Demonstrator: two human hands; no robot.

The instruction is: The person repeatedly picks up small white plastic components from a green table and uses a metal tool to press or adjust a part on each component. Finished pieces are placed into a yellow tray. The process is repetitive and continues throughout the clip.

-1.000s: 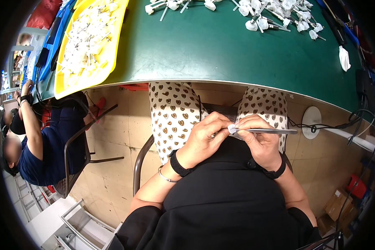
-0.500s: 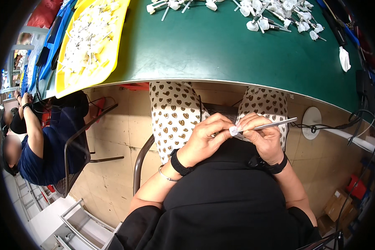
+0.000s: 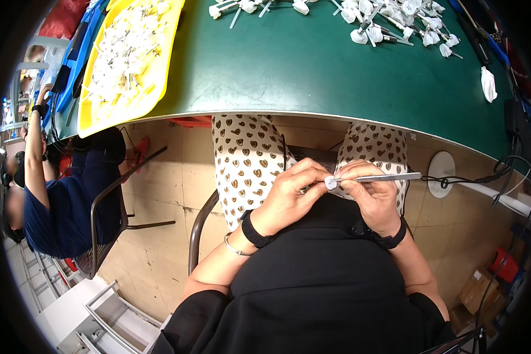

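Observation:
Above my lap, my left hand (image 3: 298, 192) pinches a small white piece (image 3: 331, 184) between thumb and fingertips. My right hand (image 3: 371, 192) is closed around slim grey metal tweezers (image 3: 392, 176). Their broad end sticks out to the right, nearly level, and their tip meets the white piece. The fine detail of that piece is too small to make out. Both hands are close together, just in front of the table's near edge.
Small white pieces with thin stems fill a yellow tray (image 3: 166, 71) at the left of the green table (image 3: 289, 76). More lie in a pile (image 3: 389, 20) at the far right. A crumpled white item (image 3: 488, 84) is near the right edge. A co-worker (image 3: 76, 206) sits at left.
In my right hand the tweezers have swung from slanting up to nearly level. My left hand has barely moved. The co-worker's arm has reached farther up along the table.

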